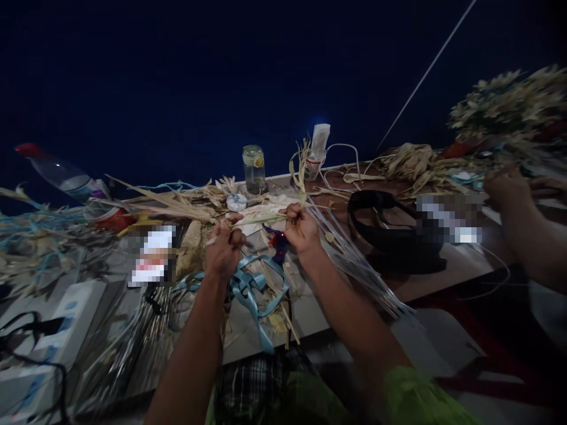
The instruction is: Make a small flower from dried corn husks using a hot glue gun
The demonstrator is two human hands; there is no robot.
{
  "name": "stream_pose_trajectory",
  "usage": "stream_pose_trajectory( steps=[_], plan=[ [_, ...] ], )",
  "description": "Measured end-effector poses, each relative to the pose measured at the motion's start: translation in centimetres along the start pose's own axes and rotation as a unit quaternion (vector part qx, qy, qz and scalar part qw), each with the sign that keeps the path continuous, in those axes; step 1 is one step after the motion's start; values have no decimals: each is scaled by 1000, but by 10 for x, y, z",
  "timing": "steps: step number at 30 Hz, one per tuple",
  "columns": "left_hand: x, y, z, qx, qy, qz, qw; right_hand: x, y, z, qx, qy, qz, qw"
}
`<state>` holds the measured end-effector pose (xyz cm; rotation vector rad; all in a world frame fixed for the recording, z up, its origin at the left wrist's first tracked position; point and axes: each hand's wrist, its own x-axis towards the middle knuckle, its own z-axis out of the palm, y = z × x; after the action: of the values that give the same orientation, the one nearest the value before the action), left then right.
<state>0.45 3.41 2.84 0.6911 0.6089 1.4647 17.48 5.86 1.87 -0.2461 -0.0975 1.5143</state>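
Observation:
Between my two hands stretches a thin, pale green dried-husk strip [264, 219]. My left hand [225, 245] is closed in a pinch at its left end, and a small whitish tip shows beside the fingers. My right hand [303, 230] grips the other end. Frayed, curling husk ends [302, 171] rise just above the right fingers; I cannot tell if they belong to the same strip. Below the hands lies a looped light blue ribbon [250, 289] among loose stalks. A dark blue object [280, 245] with red lights is partly hidden behind my right hand.
Behind the hands stand a glass jar [254, 171] and a cup [312, 168]. Dried husks [177, 203] spread leftward, near a tilted bottle [57, 171]. Clear rods [354, 260] and a black headband-like object [376, 230] lie right. Another person's arm [527, 218] reaches in at far right.

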Motion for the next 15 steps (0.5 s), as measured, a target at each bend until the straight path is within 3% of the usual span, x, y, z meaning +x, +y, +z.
stream_pose_trajectory(
  steps=[10,15],
  plan=[
    [10,33,-24,-96,50,5,994,19,-61,-14,-6,7,-131,991],
    [9,30,-21,-126,36,-33,991,16,-62,-10,-25,1,-132,991]
  ],
)
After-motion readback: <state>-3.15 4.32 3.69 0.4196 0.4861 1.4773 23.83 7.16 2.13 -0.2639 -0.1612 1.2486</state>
